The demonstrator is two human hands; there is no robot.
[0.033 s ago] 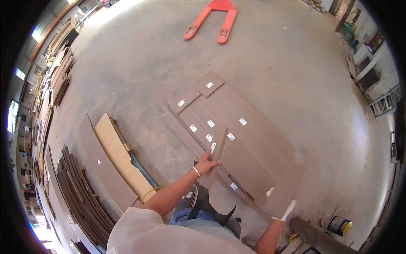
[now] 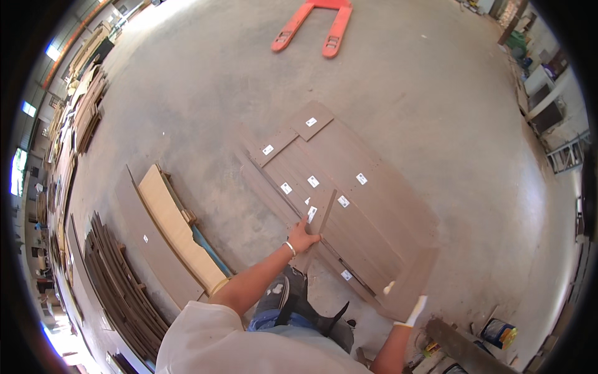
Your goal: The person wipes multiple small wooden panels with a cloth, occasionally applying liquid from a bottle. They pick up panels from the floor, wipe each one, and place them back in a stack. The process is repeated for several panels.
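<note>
Two hands working over brown panels (image 2: 349,199) lying flat on concrete floor (image 2: 405,81). Left hand (image 2: 303,237) gripping narrow brown strip (image 2: 319,225), fingers closing around its lower part, strip tilting up off stack. Right hand (image 2: 416,310), white-gloved, resting at panel's near corner; grip unclear. Wide bare floor opening beyond far edges, orange pallet jack (image 2: 314,25) well apart. Board stacks (image 2: 168,230) crowding left side.
</note>
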